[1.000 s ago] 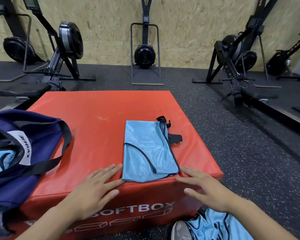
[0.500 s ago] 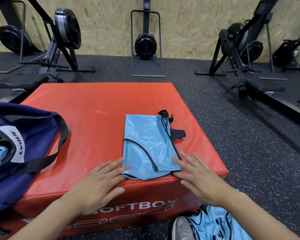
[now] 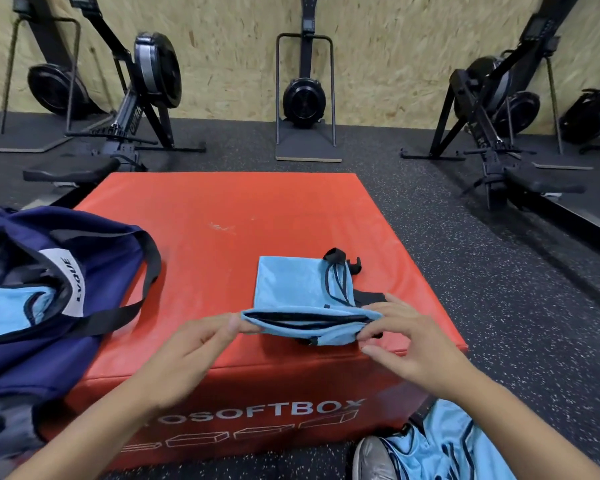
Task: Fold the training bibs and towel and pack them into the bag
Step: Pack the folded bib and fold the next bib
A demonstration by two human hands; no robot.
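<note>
A light blue training bib (image 3: pixel 291 289) with black trim lies folded on the red soft box (image 3: pixel 222 216). Its near end is lifted off the box and bent over toward the far end. My left hand (image 3: pixel 191 355) pinches the lifted edge at its left corner. My right hand (image 3: pixel 406 337) pinches the same edge at its right corner. The navy bag (image 3: pixel 59 341) sits open on the box's left side, with a light blue bib (image 3: pixel 7 310) showing inside it. More light blue bibs (image 3: pixel 444 445) lie on the floor at the lower right.
A grey shoe (image 3: pixel 374 459) shows beside the floor bibs. Black rowing machines (image 3: pixel 142 98) and a ski trainer (image 3: pixel 305 98) stand along the chipboard wall. Speckled black rubber floor (image 3: pixel 499 289) surrounds the box.
Both hands lay flat beside the bib's near end; now they pinch its near corners and have raised that end, folding it away from me.
</note>
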